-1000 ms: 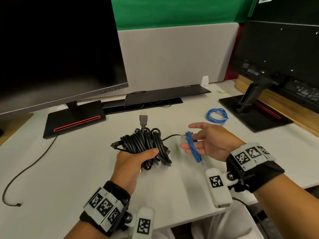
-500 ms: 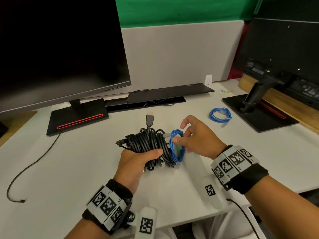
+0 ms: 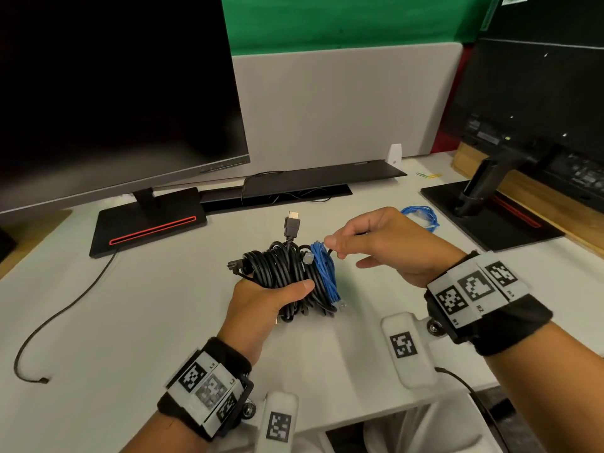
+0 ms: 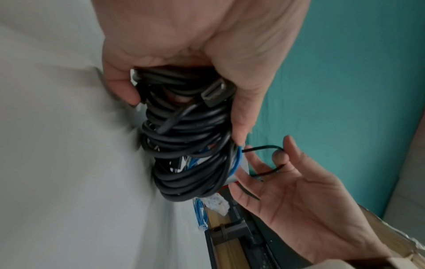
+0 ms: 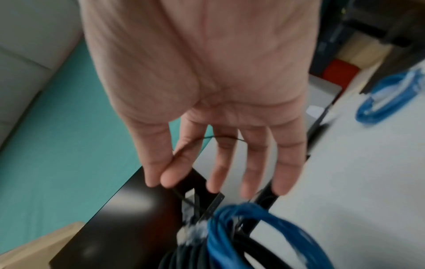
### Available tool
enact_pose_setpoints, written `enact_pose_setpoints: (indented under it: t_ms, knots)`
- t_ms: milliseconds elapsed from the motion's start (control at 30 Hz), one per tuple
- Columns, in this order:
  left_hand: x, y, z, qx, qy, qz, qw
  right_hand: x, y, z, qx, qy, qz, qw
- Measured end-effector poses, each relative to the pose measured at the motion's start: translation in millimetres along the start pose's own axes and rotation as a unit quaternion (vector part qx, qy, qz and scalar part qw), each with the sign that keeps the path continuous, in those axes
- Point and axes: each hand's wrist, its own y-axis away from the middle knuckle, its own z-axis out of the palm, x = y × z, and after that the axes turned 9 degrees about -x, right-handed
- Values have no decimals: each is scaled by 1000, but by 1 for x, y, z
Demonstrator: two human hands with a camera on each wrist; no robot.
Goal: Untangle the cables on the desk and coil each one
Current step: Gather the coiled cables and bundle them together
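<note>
My left hand (image 3: 261, 299) grips a thick bundle of coiled black cable (image 3: 281, 269) just above the white desk (image 3: 130, 322). An HDMI plug (image 3: 292, 225) sticks up from the bundle. A small blue cable coil (image 3: 325, 273) sits against the bundle's right end. My right hand (image 3: 333, 245) hovers right of it, thumb and index finger pinching a thin black cable (image 4: 264, 147) that runs out of the bundle. In the right wrist view that thin cable (image 5: 184, 149) crosses my fingers (image 5: 220, 163), with the blue coil (image 5: 264, 227) below.
A second blue coil (image 3: 421, 215) lies on the desk at the back right, near a monitor stand (image 3: 474, 194). A large monitor (image 3: 114, 93) and its base (image 3: 147, 227) stand at the left. A loose black wire (image 3: 65, 308) trails over the left of the desk.
My right hand carried the blue coil left, set it against the black bundle and let it go. It now pinches the thin black cable. My left hand kept its grip.
</note>
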Motion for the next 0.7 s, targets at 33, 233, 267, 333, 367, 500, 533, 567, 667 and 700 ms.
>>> enact_pose_setpoints:
  t_ms: [33, 233, 267, 333, 367, 500, 533, 567, 667, 700]
  knots:
    - [1, 1, 1, -5, -6, 1, 1000, 1, -1, 3, -5, -26, -6, 1000]
    - [8, 2, 0, 5, -84, -5, 996, 7, -3, 13, -13, -92, -79, 992]
    - [9, 1, 0, 21, -98, -15, 995, 8, -3, 12, -33, -97, -85, 991]
    - [11, 0, 0, 42, -112, -30, 992, 11, -2, 7, -49, -96, -94, 990]
    - [11, 0, 0, 43, -107, -33, 993, 13, -2, 5, -42, -90, -97, 990]
    - [13, 1, -1, -10, -7, -48, 999, 19, -1, -2, 2, -68, -78, 995]
    - [12, 2, -2, -17, 12, -43, 999, 21, 0, -2, 2, -80, -69, 994]
    - [10, 2, -2, -14, 25, -38, 999, 23, 0, -3, 5, -97, -61, 993]
    - [6, 1, 1, 16, 38, -24, 999, 28, -2, -6, 54, -149, -33, 987]
    - [5, 1, 1, 22, 39, -21, 999, 30, -3, -8, 72, -153, -21, 985]
